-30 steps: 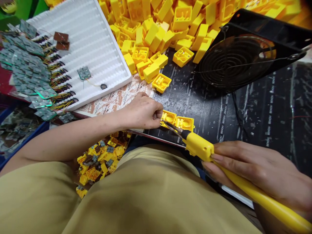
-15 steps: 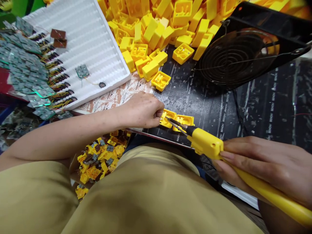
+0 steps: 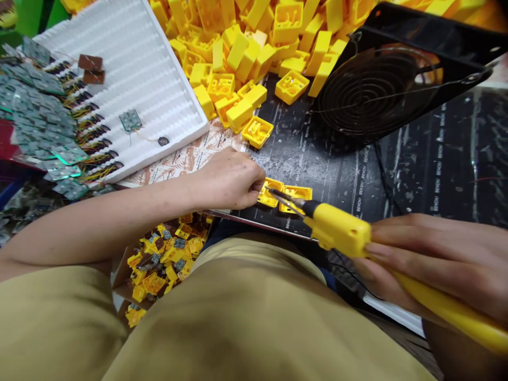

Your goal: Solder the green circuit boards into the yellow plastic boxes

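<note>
My left hand is closed at the left edge of a small open yellow plastic case near the bench's front edge; its fingertips are mostly hidden. A second open yellow case lies against the right side of the first. In my right hand is a yellow soldering iron, held by its handle with the fingers wrapped round it. Its dark, narrow tip, with a thin metal guide alongside, points left over the second case and reaches into the first.
A white foam tray carries circuit boards with wired small round parts. Yellow cases are heaped at the back, with one loose case nearer. A black fan stands back right. Below the bench, a box holds yellow pieces.
The view has shifted slightly. The iron's tip still meets the first case, while my right hand and the handle appear a little further right. My left hand stays at the case.
</note>
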### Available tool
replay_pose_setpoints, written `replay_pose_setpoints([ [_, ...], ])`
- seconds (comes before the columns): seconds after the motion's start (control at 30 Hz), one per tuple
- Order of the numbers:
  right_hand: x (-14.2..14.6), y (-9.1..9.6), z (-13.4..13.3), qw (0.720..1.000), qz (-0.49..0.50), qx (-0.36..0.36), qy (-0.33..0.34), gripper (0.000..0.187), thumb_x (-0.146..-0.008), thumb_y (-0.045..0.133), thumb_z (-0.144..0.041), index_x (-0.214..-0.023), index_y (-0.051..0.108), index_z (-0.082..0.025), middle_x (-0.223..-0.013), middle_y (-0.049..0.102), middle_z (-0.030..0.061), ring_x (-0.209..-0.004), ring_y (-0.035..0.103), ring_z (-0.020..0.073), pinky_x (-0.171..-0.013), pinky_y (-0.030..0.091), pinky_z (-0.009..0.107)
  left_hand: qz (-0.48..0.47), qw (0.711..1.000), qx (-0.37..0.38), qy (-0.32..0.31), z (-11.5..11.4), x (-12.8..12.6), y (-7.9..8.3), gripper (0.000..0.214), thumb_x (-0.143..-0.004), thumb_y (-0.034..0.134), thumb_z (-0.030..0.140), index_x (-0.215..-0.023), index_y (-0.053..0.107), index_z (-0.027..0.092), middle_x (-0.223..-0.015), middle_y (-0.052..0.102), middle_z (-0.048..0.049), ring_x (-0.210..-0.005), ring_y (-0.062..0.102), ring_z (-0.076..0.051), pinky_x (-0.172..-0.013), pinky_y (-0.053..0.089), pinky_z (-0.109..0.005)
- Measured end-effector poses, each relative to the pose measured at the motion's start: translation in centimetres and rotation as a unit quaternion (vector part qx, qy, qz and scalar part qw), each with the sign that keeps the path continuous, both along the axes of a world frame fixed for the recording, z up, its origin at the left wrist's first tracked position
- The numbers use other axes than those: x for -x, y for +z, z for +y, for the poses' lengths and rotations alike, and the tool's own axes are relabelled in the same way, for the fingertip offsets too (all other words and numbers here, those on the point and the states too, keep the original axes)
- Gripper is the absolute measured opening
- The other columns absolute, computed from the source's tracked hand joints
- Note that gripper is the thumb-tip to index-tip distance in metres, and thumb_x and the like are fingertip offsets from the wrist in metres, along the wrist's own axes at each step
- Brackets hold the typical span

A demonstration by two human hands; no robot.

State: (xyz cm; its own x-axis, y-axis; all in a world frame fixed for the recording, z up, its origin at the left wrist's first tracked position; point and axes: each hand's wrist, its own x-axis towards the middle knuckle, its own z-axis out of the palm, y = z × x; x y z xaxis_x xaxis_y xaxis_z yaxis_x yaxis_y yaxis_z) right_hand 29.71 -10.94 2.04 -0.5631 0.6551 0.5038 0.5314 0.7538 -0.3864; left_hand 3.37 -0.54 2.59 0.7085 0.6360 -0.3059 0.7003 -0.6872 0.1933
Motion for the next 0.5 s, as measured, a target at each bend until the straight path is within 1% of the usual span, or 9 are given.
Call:
replay_pose_setpoints([
  [0.03,-0.35,-0.04,-0.07,1.0,-0.008,-0.006,0.0,0.018,-0.087,0.076,-0.021,-0.096,0.06,-0.022,-0.085,0.07,-0.0012,-0.071,0.066,0.0086,-0.06,0.053,0.018,-0.002,1.0,-0.005,-0.001,-0.02,-0.07,0.01,0.016,-0.076,0.055,0.021,-0.073,0.071,0.02,-0.07,0.071,-0.0023,-0.07,0.063,-0.018,-0.073,0.045,-0.031],
  [0.1,-0.77,-0.17,-0.09,0.999,-0.016,-0.028,0.012,0.015,-0.089,0.072,-0.019,-0.097,0.06,-0.02,-0.084,0.07,0.0016,-0.07,0.065,0.0088,-0.058,0.053,0.019,-0.007,1.0,-0.012,-0.004,-0.03,-0.14,0.02,0.016,-0.075,0.055,0.022,-0.072,0.071,0.02,-0.068,0.071,-0.0018,-0.068,0.063,-0.017,-0.074,0.046,-0.031],
  [0.17,-0.86,-0.32,0.02,0.999,-0.008,-0.031,-0.001,0.012,-0.09,0.07,-0.019,-0.096,0.059,-0.02,-0.082,0.069,0.0017,-0.067,0.064,0.0086,-0.055,0.052,0.018,-0.002,1.0,-0.014,-0.003,-0.03,-0.15,0.04,0.016,-0.075,0.055,0.022,-0.072,0.071,0.02,-0.068,0.071,-0.0016,-0.067,0.062,-0.017,-0.073,0.046,-0.03],
  [0.27,-0.72,-0.54,0.12,0.999,-0.004,-0.031,0.011,0.018,-0.087,0.075,-0.02,-0.097,0.06,-0.021,-0.082,0.071,0.0012,-0.067,0.066,0.0089,-0.053,0.053,0.018,0.013,1.0,-0.009,0.005,-0.03,-0.12,0.05,0.015,-0.075,0.056,0.023,-0.073,0.071,0.02,-0.07,0.072,-0.0018,-0.067,0.063,-0.017,-0.071,0.045,-0.029],
  [0.3,-0.66,-0.61,0.07,1.0,-0.005,-0.03,0.005,0.015,-0.089,0.073,-0.021,-0.096,0.06,-0.021,-0.081,0.071,0.0011,-0.066,0.066,0.0089,-0.053,0.053,0.017,0.017,1.0,-0.008,0.007,-0.04,-0.13,0.03,0.015,-0.075,0.056,0.023,-0.073,0.071,0.02,-0.07,0.072,-0.0019,-0.067,0.063,-0.017,-0.071,0.045,-0.029],
  [0.37,-0.52,-0.7,-0.12,0.999,-0.014,-0.028,-0.011,0.006,-0.097,0.063,-0.024,-0.092,0.06,-0.021,-0.078,0.07,0.0016,-0.065,0.065,0.0084,-0.054,0.053,0.017,0.022,1.0,-0.004,0.009,-0.11,-0.2,-0.03,0.015,-0.075,0.056,0.023,-0.073,0.07,0.02,-0.072,0.072,-0.0021,-0.069,0.064,-0.018,-0.071,0.045,-0.03],
  [0.43,-0.4,-0.71,-0.31,0.999,-0.021,-0.023,-0.022,0.015,-0.102,0.054,-0.027,-0.089,0.059,-0.021,-0.076,0.069,0.0026,-0.065,0.065,0.008,-0.057,0.053,0.017,0.024,1.0,0.0,0.008,-0.26,-0.29,-0.06,0.014,-0.076,0.055,0.023,-0.074,0.069,0.02,-0.075,0.073,-0.0024,-0.071,0.065,-0.019,-0.07,0.045,-0.03],
  [0.5,-0.36,-0.66,-0.35,0.999,-0.017,-0.022,-0.024,0.019,-0.103,0.052,-0.028,-0.088,0.059,-0.02,-0.076,0.069,0.0032,-0.065,0.065,0.0077,-0.059,0.054,0.017,0.023,1.0,-0.002,0.009,-0.4,-0.27,0.04,0.014,-0.077,0.055,0.023,-0.074,0.069,0.02,-0.075,0.072,-0.0028,-0.072,0.065,-0.019,-0.07,0.045,-0.03],
])
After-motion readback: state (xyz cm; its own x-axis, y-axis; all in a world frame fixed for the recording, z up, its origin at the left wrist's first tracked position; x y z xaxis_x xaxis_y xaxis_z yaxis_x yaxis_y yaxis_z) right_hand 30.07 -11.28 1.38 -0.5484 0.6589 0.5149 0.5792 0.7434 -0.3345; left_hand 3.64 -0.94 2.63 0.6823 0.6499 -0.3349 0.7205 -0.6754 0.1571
